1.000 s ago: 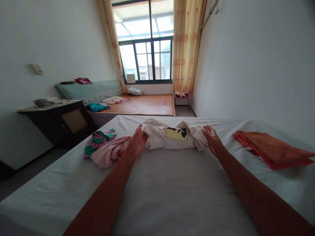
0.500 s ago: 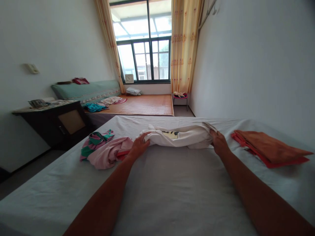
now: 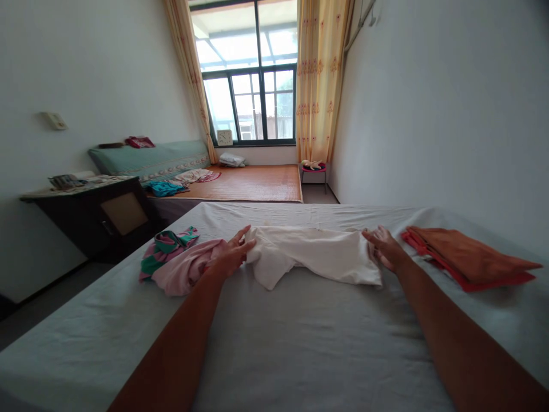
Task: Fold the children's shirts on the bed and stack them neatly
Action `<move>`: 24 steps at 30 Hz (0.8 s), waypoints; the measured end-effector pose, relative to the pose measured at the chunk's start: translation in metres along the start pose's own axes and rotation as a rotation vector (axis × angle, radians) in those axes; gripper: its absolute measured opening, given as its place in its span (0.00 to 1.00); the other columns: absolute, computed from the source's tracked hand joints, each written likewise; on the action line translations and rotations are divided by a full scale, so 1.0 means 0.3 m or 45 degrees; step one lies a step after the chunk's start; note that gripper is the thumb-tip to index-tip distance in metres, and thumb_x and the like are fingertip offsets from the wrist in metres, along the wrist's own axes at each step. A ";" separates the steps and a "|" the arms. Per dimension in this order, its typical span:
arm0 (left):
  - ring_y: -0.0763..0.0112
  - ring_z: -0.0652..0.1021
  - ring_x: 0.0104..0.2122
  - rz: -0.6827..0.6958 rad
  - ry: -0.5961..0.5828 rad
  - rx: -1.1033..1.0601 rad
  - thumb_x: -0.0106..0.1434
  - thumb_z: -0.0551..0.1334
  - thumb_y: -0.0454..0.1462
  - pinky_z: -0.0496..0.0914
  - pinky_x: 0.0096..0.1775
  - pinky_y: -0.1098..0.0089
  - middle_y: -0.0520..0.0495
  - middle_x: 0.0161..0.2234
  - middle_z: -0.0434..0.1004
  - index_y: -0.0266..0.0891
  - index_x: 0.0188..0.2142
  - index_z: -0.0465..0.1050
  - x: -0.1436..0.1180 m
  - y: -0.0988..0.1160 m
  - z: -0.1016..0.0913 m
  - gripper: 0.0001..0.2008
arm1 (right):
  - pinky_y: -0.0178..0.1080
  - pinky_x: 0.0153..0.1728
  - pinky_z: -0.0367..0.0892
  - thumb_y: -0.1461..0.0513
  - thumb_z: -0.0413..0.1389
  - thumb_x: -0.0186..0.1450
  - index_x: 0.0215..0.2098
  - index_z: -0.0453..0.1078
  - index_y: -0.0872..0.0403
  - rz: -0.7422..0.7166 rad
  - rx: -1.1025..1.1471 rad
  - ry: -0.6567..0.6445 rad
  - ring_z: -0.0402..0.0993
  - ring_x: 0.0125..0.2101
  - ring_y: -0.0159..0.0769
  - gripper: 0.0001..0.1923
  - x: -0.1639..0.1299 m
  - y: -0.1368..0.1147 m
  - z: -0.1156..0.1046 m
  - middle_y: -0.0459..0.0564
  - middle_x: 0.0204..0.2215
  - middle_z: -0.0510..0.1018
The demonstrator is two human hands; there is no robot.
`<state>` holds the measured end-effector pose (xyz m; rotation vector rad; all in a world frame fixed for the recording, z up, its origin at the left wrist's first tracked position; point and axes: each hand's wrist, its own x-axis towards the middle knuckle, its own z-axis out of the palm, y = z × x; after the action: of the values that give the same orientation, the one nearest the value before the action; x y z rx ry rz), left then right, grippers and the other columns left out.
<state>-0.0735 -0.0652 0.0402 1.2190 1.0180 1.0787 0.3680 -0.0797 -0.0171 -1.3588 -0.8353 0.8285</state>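
White shirt (image 3: 319,249), print now hidden, less bunched, so outline reads clearer; left hand (image 3: 233,255) and right hand (image 3: 389,249) grip opposite ends, fingers closed on cloth.

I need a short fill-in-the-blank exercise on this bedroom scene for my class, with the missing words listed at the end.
The left hand and right hand hold opposite ends of a garment coloured ____.
The bunched pink cloth lies nearer the ____ hand.
The folded orange cloth lies nearer the ____ hand.
In the lower left corner of the window stands a square ____.

Missing words: white; left; right; clock.
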 end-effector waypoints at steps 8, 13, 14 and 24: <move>0.70 0.75 0.20 -0.116 -0.819 0.379 0.49 0.71 0.41 0.69 0.23 0.73 0.48 0.23 0.77 0.39 0.51 0.73 -0.100 0.105 0.017 0.29 | 0.47 0.52 0.62 0.61 0.54 0.54 0.49 0.70 0.55 -0.574 -1.022 0.225 0.69 0.48 0.46 0.23 0.073 0.062 -0.070 0.57 0.47 0.74; 0.63 0.77 0.20 -0.264 -1.173 0.469 0.49 0.70 0.46 0.69 0.21 0.69 0.43 0.19 0.77 0.37 0.41 0.79 -0.121 0.125 -0.028 0.21 | 0.46 0.43 0.66 0.63 0.51 0.53 0.42 0.73 0.54 -0.507 -1.270 0.330 0.73 0.39 0.47 0.18 0.092 0.081 -0.149 0.56 0.36 0.78; 0.66 0.76 0.19 -0.175 -1.031 0.411 0.51 0.68 0.48 0.68 0.20 0.71 0.43 0.20 0.77 0.37 0.41 0.79 -0.107 0.113 -0.044 0.22 | 0.48 0.45 0.65 0.64 0.51 0.53 0.41 0.73 0.54 -0.545 -1.316 0.350 0.72 0.40 0.48 0.18 0.090 0.078 -0.152 0.56 0.37 0.78; 0.56 0.74 0.49 0.303 0.086 1.115 0.56 0.63 0.38 0.67 0.48 0.64 0.39 0.47 0.76 0.39 0.53 0.71 0.099 -0.113 0.026 0.24 | 0.49 0.51 0.63 0.58 0.53 0.65 0.48 0.69 0.50 -0.564 -1.028 0.038 0.66 0.50 0.44 0.14 0.047 -0.079 0.082 0.54 0.51 0.71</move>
<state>-0.0573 -0.0389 0.0066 2.0508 1.4975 0.8612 0.3535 -0.0564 0.0078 -1.7626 -1.4704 0.1005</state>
